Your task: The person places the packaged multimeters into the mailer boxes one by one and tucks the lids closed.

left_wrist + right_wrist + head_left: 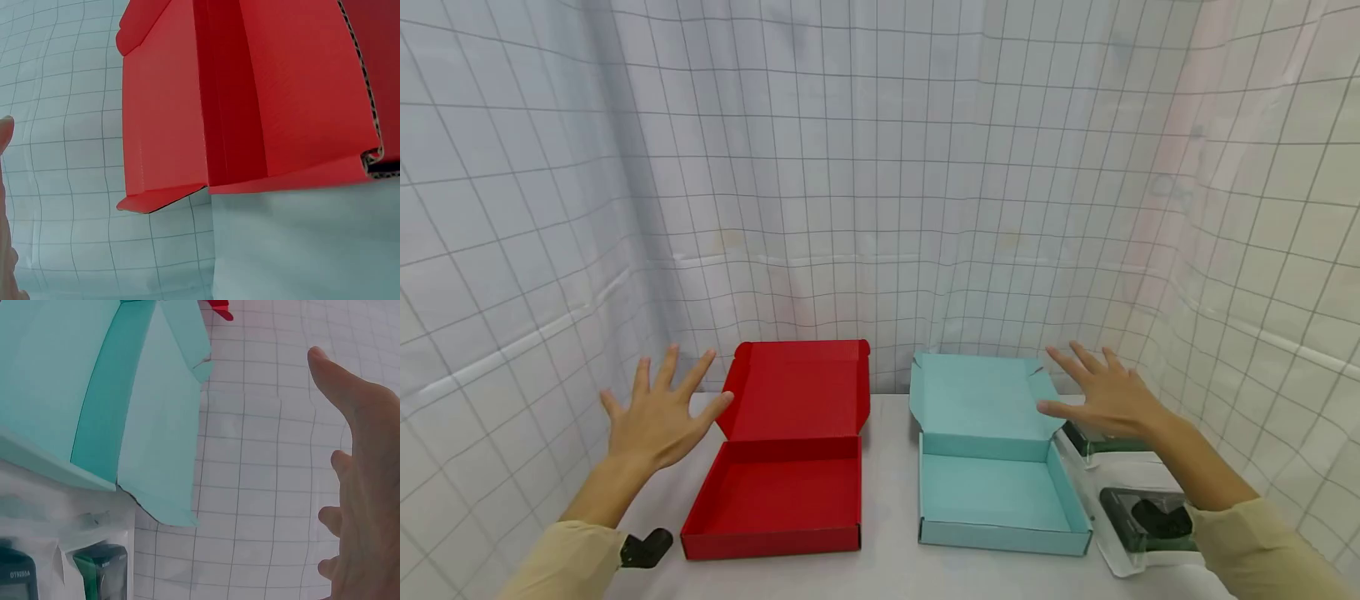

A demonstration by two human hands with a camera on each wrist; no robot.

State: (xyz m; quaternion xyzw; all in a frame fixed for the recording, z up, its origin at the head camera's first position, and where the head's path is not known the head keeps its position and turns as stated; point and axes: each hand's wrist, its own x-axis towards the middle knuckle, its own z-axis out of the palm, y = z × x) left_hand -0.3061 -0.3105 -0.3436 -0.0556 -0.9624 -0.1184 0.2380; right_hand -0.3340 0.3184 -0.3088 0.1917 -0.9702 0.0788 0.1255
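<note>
My left hand point(655, 421) is held with its fingers spread, left of an open red cardboard box point(775, 542), and it grips nothing. The thumb overlaps the edge of the raised red lid point(801, 387) in the head view. On the other side, my right hand point(1108, 400) also has its fingers spread and holds nothing. It is over the right side of an open light-teal box point(1000, 536), whose lid point(985, 396) leans back. In the right wrist view, the fingers point(340, 465) appear apart from the teal box. No contents show inside either box.
Right of the teal box lie two dark green-cased meters point(1150, 517) in clear plastic on a white tray-like base point(1120, 558); one is marked DT9205A point(15, 575). White grid-lined curtains point(880, 167) surround the white table point(891, 500) at the back and sides.
</note>
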